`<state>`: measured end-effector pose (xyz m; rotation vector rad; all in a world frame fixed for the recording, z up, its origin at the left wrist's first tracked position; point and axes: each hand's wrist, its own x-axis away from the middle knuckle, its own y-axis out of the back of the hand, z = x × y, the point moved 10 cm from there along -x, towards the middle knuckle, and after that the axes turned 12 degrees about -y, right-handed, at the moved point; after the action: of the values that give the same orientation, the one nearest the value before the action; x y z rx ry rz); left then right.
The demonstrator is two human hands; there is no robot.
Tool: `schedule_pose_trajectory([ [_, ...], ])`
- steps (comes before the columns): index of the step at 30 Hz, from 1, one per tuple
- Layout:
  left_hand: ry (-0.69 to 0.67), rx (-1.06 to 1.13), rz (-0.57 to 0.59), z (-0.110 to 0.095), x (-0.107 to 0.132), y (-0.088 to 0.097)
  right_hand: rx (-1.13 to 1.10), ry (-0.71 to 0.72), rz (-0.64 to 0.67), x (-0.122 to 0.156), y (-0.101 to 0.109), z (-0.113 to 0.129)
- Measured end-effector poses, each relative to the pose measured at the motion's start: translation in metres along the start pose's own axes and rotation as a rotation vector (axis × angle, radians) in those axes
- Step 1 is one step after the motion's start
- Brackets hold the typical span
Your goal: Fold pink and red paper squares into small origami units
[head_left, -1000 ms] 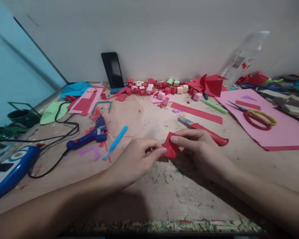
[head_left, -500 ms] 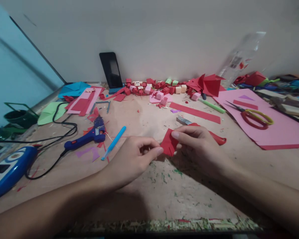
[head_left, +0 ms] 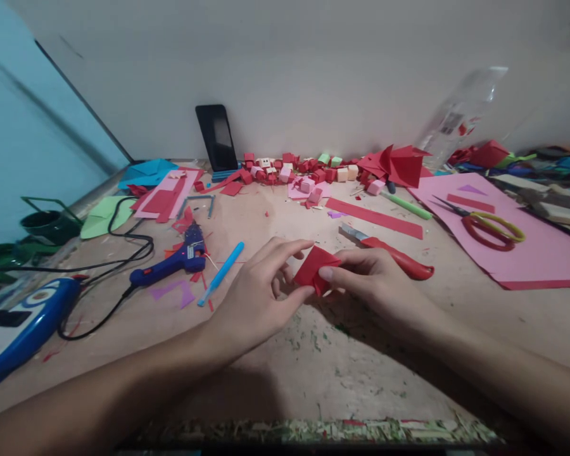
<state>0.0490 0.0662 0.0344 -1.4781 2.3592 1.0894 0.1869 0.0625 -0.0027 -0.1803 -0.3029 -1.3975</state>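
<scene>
A small folded piece of red paper [head_left: 311,267] is between my two hands, above the table. My right hand [head_left: 373,275] pinches its right side, thumb on the face toward me. My left hand [head_left: 273,282] spans its left side, the thumb at the lower edge and the index finger by the top corner. The other left fingers are partly hidden behind the paper. Just beyond my right hand lies a utility knife [head_left: 399,256] with a red handle and its blade out. Left of my left hand is a blue pen-like tool [head_left: 223,272].
A blue glue gun [head_left: 171,263] with a black cord lies at left. Scissors [head_left: 494,228] rest on pink paper [head_left: 541,263] at right. Several small paper cubes [head_left: 306,185] line the back, beside a leaning phone [head_left: 216,139] and a plastic bottle [head_left: 468,114].
The red paper has turned in my hands. My left fingers have spread from a pinch at its lower left to reach around it; my right thumb has moved lower on it. The view shifted slightly.
</scene>
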Motion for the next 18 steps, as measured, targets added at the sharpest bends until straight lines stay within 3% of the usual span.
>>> schedule_pose_trajectory([
  [4, -0.03, -0.012, -0.041, -0.004, 0.001, 0.006, -0.044, -0.04, 0.056, 0.0, -0.004, -0.005],
  [12, 0.152, 0.178, -0.151, 0.016, 0.0, 0.017, -0.095, -0.125, 0.109, 0.001, -0.011, -0.013],
  [18, 0.126, 0.148, -0.164, 0.016, 0.001, 0.018, -0.062, -0.148, 0.153, 0.001, -0.015, -0.016],
])
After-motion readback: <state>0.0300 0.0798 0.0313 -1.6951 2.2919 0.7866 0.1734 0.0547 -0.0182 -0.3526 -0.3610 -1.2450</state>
